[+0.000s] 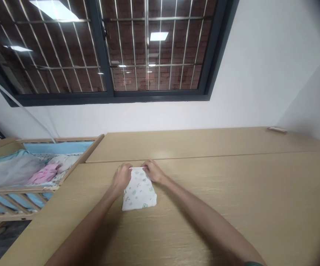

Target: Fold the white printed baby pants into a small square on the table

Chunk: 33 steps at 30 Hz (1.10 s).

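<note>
A small white cloth with a green and grey print lies on the wooden table, its wider edge toward me. It looks folded, perhaps a baby garment, but its exact kind is not clear. My left hand pinches the far left corner of it. At the far right corner, my right hand grips the same edge with fingers closed. Both hands are close together, just short of the seam across the tabletop. The fingertips are partly hidden behind the cloth's edge.
The light wooden table reaches to the wall below a barred window. On the left stands a wooden crib with blue lining, holding a pink cloth and pale bedding. A thin flat object lies at the table's far right.
</note>
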Available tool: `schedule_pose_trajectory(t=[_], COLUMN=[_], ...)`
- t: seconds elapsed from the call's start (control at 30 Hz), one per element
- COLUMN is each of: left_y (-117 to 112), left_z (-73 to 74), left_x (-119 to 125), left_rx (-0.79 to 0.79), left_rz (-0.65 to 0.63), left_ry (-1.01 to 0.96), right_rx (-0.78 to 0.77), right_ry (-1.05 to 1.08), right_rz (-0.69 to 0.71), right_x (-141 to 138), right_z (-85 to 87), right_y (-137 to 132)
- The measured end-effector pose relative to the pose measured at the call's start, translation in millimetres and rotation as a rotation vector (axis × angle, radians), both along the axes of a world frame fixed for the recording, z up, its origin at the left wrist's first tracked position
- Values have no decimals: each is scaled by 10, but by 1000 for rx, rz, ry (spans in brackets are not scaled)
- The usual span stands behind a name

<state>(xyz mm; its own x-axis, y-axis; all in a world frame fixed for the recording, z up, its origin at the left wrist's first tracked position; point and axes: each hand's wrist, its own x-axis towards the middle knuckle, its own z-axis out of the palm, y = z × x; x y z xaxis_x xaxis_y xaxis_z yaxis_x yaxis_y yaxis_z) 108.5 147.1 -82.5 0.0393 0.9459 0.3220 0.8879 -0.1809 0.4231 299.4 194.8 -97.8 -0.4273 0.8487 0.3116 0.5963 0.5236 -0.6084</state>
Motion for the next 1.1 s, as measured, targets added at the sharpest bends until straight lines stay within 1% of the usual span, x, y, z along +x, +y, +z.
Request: schedule_pose_trajectory(t=[0.07,0.13,0.17,0.2,0.27,0.3,0.37,0.43,0.47,0.57,0.63,0.77,0.97,1.1], left_y=[-228,-581,-783,-986,-1340,-1474,-1636,-1687,-1689,-1685,-1701,-1735,-1714,-1712], left_z=[-12,-66,-112,-168,-297,-363,-486,-596,-646,-765,-813,-828,-777,-786], left_x=[38,109,156,209,310,349,389,379,365,344,371,453,417,399], left_rx=[33,82,135,192,251,269,295,344,380,476,477,449,489,487], left_rz=[-9,-50,-98,-122,-110,-109,-113,-150,-161,-184,-142,-24,-20,-21], left_ry=[43,109,189,257,339,362,390,417,431,454,430,383,406,405], right_rx=[33,97,122,135,116,96,56,6,-26,-114,-127,-96,-43,-14], right_ry=[-4,-23,-44,-71,-126,-150,-180,-195,-206,-257,-295,-387,-472,-488], right_rz=[-17,16,68,145,343,449,637,770,807,816,793,732,587,547], right_x=[19,33,33,26,-9,-35,-89,-132,-145,-152,-143,-143,-161,-149], right_z=[55,162,229,299,426,472,514,483,446,304,220,117,60,83], right_y=[-97,-256,-353,-458,-678,-787,-985,-1138,-1191,-1243,-1194,-943,-413,-185])
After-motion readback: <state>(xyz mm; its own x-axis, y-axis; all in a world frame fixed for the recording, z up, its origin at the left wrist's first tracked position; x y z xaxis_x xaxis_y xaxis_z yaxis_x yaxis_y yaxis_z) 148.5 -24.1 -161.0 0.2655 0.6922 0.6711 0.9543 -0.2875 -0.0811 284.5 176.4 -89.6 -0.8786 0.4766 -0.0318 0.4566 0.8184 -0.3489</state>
